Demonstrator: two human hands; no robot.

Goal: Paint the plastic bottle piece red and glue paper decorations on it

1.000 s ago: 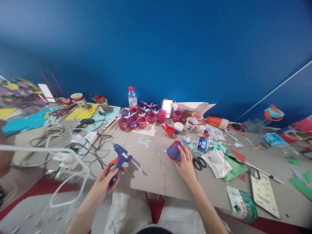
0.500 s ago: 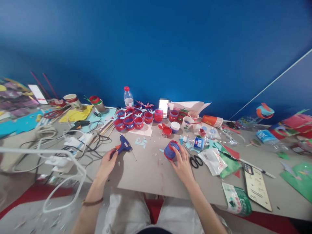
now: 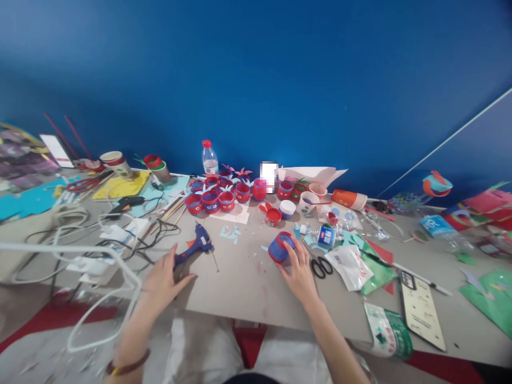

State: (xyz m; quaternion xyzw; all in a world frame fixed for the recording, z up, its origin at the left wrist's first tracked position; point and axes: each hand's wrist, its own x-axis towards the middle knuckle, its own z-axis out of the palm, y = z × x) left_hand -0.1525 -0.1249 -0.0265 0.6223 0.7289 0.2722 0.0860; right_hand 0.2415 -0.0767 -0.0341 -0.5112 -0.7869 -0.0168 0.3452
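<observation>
My right hand point(image 3: 299, 272) is wrapped round a painted paper cup point(image 3: 279, 248), blue with red edges, that stands tilted on the table point(image 3: 236, 290). At the left, my left hand point(image 3: 162, 280) has its fingers spread beside a blue glue gun point(image 3: 194, 244), close to the end of its handle. The glue gun rests on the table with its stick trailing towards me. Black-handled scissors point(image 3: 321, 266) lie just right of my right hand. Pale blue paper scraps point(image 3: 230, 233) are scattered between the glue gun and the cup.
Several painted cups point(image 3: 210, 201) with paper leaves stand at the back, before a bottle point(image 3: 209, 159). A power strip point(image 3: 118, 250) and tangled cables fill the left. On the right lie a white packet point(image 3: 350, 266), a phone point(image 3: 422, 309) and red stacked cups point(image 3: 349, 199).
My left hand has let go of the glue gun, opened, and drawn back towards the left and me. My right hand stays on the painted cup.
</observation>
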